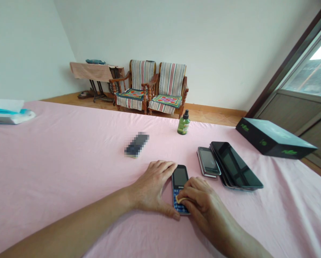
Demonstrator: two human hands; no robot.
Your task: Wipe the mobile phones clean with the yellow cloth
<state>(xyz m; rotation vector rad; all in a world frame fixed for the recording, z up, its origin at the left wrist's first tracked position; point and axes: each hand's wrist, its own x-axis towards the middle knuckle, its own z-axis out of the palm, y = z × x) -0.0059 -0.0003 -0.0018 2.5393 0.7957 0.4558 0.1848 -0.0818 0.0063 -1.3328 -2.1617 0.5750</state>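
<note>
A keypad mobile phone [180,176] with a dark screen and blue keys lies face up on the pink cloth. My left hand [152,186] braces it from the left, fingers at its top corner and thumb by its bottom edge. Pinched in my right hand [203,200] is a small yellowish cloth [179,200], pressed against the keys. My right fingers hide part of the keypad and most of that cloth. Beyond my left hand lies another phone-shaped object [137,144], blurred by pixelation.
To the right are a silver-edged phone [209,161] and a stack of dark tablets [237,166]. A green spray bottle [183,123] stands at the far edge. A black box [275,139] sits far right, a tissue pack [10,114] far left. Two chairs [167,86] stand beyond the pink-covered table [69,154].
</note>
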